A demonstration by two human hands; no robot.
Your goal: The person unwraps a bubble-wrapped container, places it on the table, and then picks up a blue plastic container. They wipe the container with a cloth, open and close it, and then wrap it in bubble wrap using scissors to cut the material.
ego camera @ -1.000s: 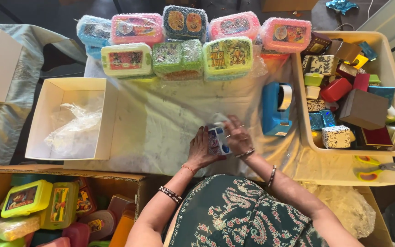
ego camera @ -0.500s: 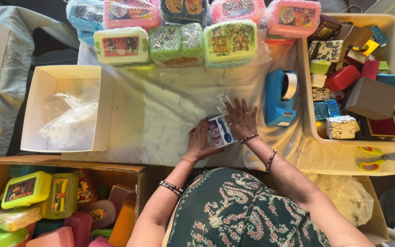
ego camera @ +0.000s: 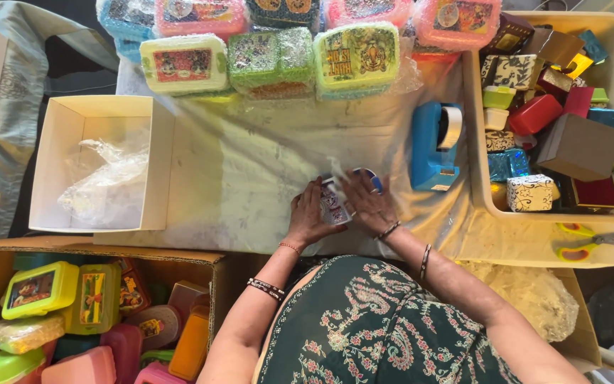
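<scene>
My left hand [ego camera: 308, 215] and my right hand [ego camera: 368, 203] both press on a small white and blue box [ego camera: 335, 202] that lies on a clear plastic sheet [ego camera: 250, 171] spread over the pale table. The box shows between my palms, partly covered by my fingers. A blue tape dispenser [ego camera: 434, 146] stands just right of my right hand.
Wrapped colourful lunch boxes [ego camera: 271, 60] line the far edge. A white open box with crumpled plastic [ego camera: 101, 171] sits at left. A cream tray of small gift boxes [ego camera: 556, 114] is at right, with scissors [ego camera: 591, 242] below it. A cardboard carton of plastic boxes [ego camera: 72, 306] lies at lower left.
The view has shifted and the table has slid upward in frame. My hands stay on the small box, which has turned a little under my fingers.
</scene>
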